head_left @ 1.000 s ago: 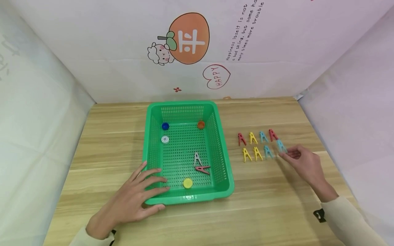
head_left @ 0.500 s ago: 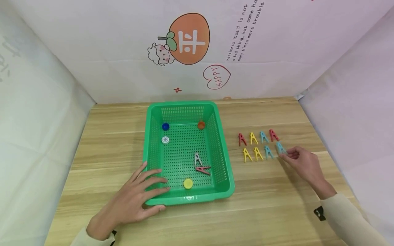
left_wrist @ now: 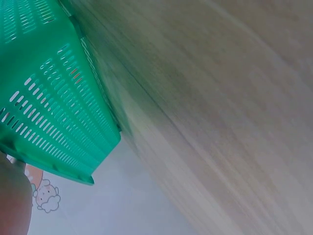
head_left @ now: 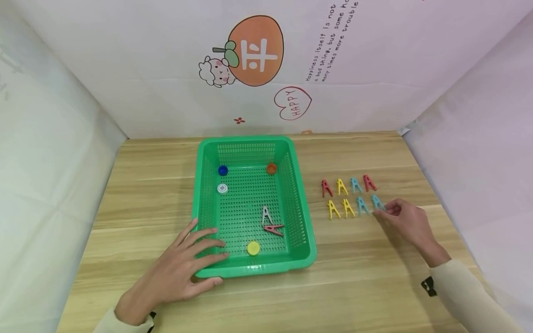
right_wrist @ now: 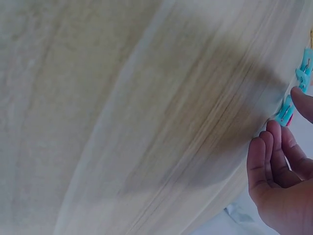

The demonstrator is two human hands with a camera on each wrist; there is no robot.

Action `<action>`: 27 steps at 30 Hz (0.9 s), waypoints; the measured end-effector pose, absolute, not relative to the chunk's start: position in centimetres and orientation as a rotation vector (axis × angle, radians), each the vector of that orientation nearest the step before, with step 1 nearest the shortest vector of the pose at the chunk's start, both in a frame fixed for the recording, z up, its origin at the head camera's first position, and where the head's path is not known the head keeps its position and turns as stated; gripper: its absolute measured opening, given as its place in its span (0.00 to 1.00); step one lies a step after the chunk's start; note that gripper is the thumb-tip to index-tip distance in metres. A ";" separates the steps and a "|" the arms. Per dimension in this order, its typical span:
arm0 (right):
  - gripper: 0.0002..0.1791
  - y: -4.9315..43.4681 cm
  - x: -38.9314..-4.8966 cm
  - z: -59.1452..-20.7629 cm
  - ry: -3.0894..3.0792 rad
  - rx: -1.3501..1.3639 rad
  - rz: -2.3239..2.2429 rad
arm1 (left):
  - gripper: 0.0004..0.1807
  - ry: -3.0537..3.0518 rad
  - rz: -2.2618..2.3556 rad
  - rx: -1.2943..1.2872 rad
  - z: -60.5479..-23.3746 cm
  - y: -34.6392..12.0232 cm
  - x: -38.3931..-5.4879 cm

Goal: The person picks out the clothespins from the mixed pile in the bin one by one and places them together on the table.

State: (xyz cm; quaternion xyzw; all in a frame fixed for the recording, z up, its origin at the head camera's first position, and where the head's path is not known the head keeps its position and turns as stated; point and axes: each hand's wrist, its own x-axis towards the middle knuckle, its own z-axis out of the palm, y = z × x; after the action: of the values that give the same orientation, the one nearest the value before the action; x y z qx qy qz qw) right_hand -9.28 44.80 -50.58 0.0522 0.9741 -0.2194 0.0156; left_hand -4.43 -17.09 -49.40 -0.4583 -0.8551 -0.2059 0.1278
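My right hand [head_left: 408, 222] pinches the legs of a light blue clothespin [head_left: 377, 202] between thumb and fingertips, at the right end of the nearer of two rows. In the right wrist view, thumb and fingertips sit on either side of this blue clothespin [right_wrist: 284, 112]. Left of it lie another blue clothespin [head_left: 362, 206] and two yellow ones. The farther row has a red clothespin [head_left: 326, 188], a yellow, a blue and another red one [head_left: 369, 183]. My left hand [head_left: 176, 270] rests with spread, straight fingers across the near left rim of a green basket [head_left: 306, 222].
Inside the basket lie a white clothespin [head_left: 266, 215], a dull red clothespin [head_left: 273, 230], and several bottle caps, among them a yellow cap [head_left: 253, 248] and a blue cap [head_left: 223, 170]. White printed cloth [head_left: 166, 92] walls the wooden table [head_left: 137, 194] at the back and sides.
The right hand has shifted the blue clothespin slightly left and nearer, away from the red one, into line with the nearer row. The left hand stays put on the basket.
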 end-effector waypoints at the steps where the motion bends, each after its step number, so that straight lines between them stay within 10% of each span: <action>1: 0.28 44.8 -9.3 -50.6 3.031 0.160 -0.679 | 0.27 -2.487 -0.600 -1.333 -49.4 -17.1 -4.4; 27: 0.27 46.6 -8.4 -51.0 3.066 0.229 -0.883 | 0.27 -2.497 -0.598 -1.326 -49.5 -17.1 -4.5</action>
State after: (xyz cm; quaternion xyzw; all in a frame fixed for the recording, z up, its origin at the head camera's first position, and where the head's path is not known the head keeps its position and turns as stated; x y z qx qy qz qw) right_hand -8.44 46.64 -51.04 0.0716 0.9581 -0.2759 -0.0289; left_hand -4.53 -17.15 -49.47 -0.4552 -0.8572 -0.2054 0.1256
